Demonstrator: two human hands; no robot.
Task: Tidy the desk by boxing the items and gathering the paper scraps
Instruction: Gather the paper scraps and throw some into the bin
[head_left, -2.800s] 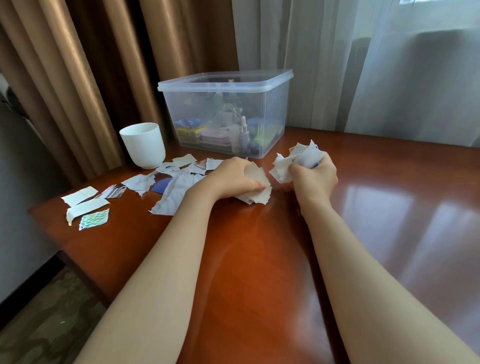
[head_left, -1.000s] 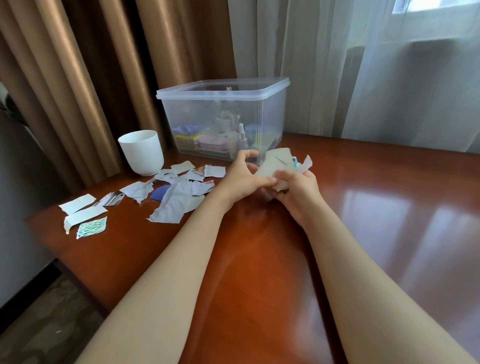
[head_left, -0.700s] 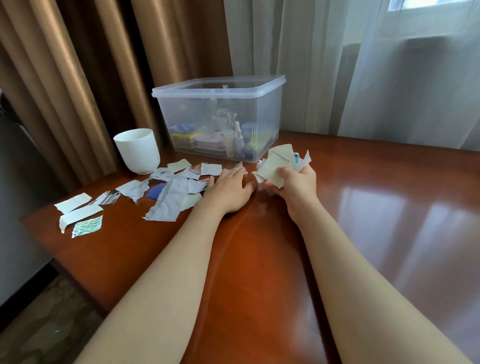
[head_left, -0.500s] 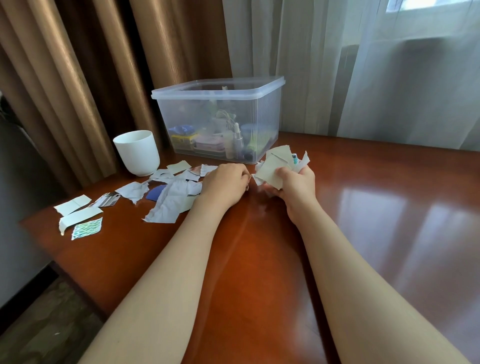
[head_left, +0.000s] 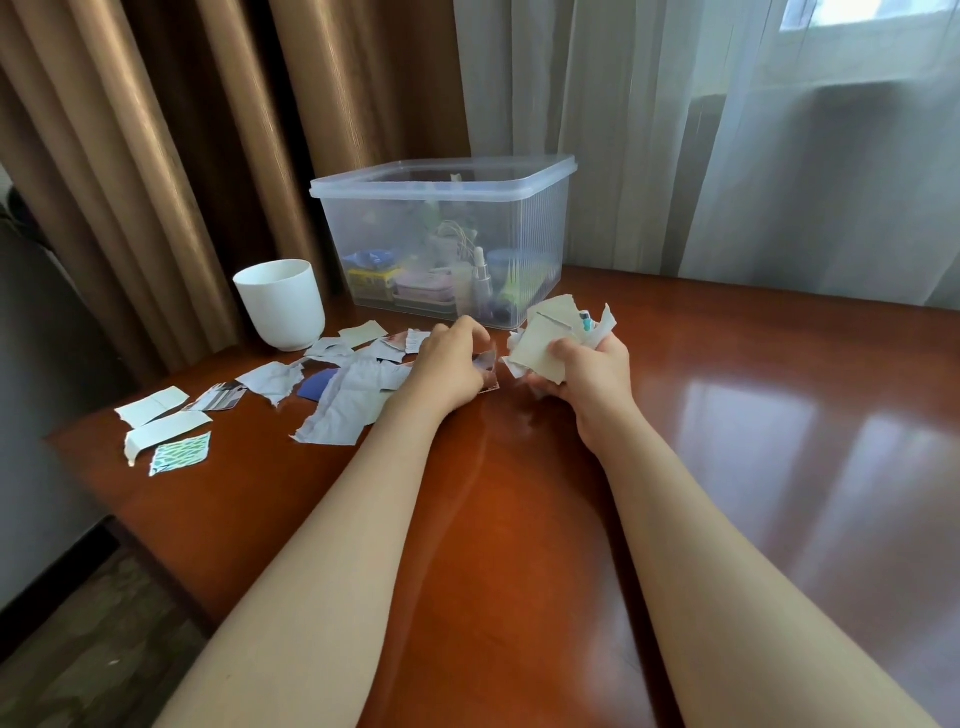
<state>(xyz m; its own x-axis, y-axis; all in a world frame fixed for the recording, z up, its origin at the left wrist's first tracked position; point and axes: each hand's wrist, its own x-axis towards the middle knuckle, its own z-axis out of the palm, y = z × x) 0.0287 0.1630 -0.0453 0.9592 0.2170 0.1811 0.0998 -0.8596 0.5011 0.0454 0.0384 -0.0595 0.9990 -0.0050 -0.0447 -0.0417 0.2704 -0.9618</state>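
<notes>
Left hand (head_left: 451, 366) pinching, right hand (head_left: 592, 375) gripping

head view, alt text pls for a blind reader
Two bare arms reach over a wooden desk: the right hand grips a bundle of paper scraps while the left hand pinches one small scrap. More loose scraps lie to the left, near a white cup and a clear plastic box of small items.

On desk (head_left: 519, 519): box (head_left: 441, 244) at 12 o'clock from hands, items in it. Cup (head_left: 280, 304) just beside box, at its 9 o'clock. Loose scraps (head_left: 348, 405) lie btw cup & left hand (head_left: 449, 374), which holds one scrap (head_left: 487, 373). Right hand (head_left: 589, 376), at 3 o'clock of left, holds scrap bundle (head_left: 543, 340).
</notes>
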